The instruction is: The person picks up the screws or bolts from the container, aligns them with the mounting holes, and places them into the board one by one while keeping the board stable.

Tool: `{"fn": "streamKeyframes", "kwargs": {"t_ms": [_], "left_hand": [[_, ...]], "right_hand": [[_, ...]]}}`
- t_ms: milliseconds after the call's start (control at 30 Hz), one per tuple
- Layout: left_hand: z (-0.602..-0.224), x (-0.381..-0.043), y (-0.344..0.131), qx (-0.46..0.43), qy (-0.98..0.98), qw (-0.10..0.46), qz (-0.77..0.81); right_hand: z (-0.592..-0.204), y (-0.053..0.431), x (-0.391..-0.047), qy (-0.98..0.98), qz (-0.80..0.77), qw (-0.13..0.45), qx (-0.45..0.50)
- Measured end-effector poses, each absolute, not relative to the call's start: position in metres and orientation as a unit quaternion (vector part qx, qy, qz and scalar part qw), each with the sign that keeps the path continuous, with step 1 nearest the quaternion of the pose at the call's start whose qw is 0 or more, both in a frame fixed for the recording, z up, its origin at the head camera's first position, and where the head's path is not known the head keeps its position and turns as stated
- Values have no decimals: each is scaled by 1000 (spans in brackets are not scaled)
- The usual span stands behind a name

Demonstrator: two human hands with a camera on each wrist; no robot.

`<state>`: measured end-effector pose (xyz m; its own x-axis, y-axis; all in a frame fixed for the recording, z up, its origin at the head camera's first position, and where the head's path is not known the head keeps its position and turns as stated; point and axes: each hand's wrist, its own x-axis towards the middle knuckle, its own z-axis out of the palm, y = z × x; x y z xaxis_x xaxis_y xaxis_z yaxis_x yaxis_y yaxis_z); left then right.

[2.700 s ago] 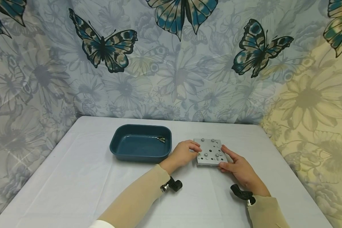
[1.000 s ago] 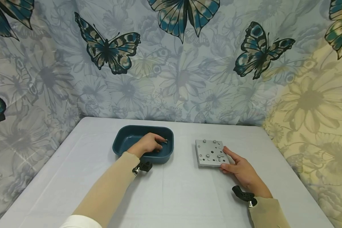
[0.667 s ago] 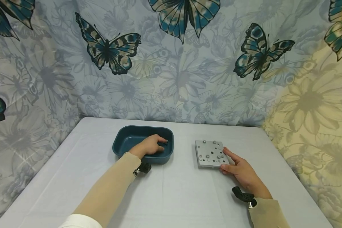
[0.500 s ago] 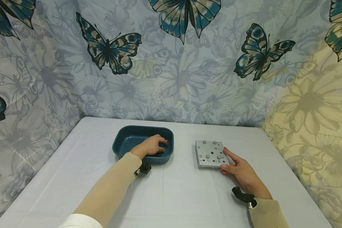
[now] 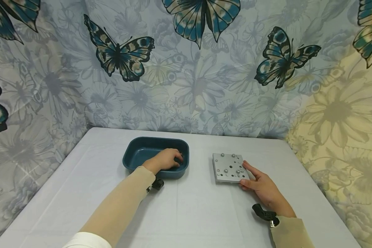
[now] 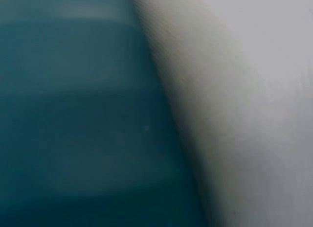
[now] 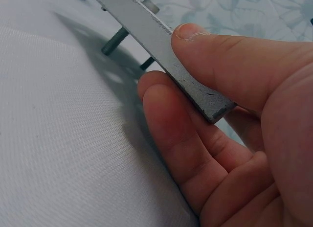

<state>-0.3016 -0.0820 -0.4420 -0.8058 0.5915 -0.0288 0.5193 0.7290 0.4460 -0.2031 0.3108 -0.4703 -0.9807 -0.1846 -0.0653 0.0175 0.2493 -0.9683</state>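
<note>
My right hand (image 5: pixel 265 187) grips the near right corner of a silver metal plate (image 5: pixel 220 165) with holes and several screws in it. The right wrist view shows the thumb on one edge and fingers under the plate, which is raised off the cloth; a threaded screw (image 7: pixel 115 42) sticks out below it. My left hand (image 5: pixel 165 159) reaches into the dark teal tray (image 5: pixel 134 162), fingers bent at its right end, where small metal pieces lie mostly hidden. I cannot tell whether the fingertips hold one. The left wrist view is a blur of teal tray wall (image 6: pixel 73 139) and cloth.
A white cloth (image 5: pixel 192 213) covers the table. Tray and plate are set apart, the tray left and the plate right. Behind the table hangs a backdrop (image 5: pixel 198 89) with butterflies and flowers. Black wrist cameras (image 5: pixel 265 213) sit under both wrists.
My left hand has left the plate and gone into the tray. Lately its fingers have bent further over the small metal pieces. The right hand keeps holding the plate in place.
</note>
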Motion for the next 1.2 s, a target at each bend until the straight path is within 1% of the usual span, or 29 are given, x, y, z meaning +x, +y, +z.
{"fn": "streamKeyframes", "kwargs": {"t_ms": [333, 567, 667, 833, 1000, 1200], "left_hand": [[-441, -301, -81, 316, 927, 69, 191], [-442, -304, -87, 315, 921, 83, 215], [-436, -303, -91, 274, 902, 120, 311], [-418, -297, -97, 159, 810, 186, 532], [-405, -294, -96, 103, 739, 193, 637], [-402, -288, -81, 101, 690, 173, 696]], "right_hand": [[-471, 310, -203, 780, -618, 84, -52], [-472, 308, -203, 783, -614, 82, -55], [-473, 308, -203, 780, -618, 83, -52], [-473, 307, -203, 780, -619, 83, -51], [-474, 309, -203, 784, -613, 78, -51], [-473, 311, -204, 786, -610, 77, -55]]}}
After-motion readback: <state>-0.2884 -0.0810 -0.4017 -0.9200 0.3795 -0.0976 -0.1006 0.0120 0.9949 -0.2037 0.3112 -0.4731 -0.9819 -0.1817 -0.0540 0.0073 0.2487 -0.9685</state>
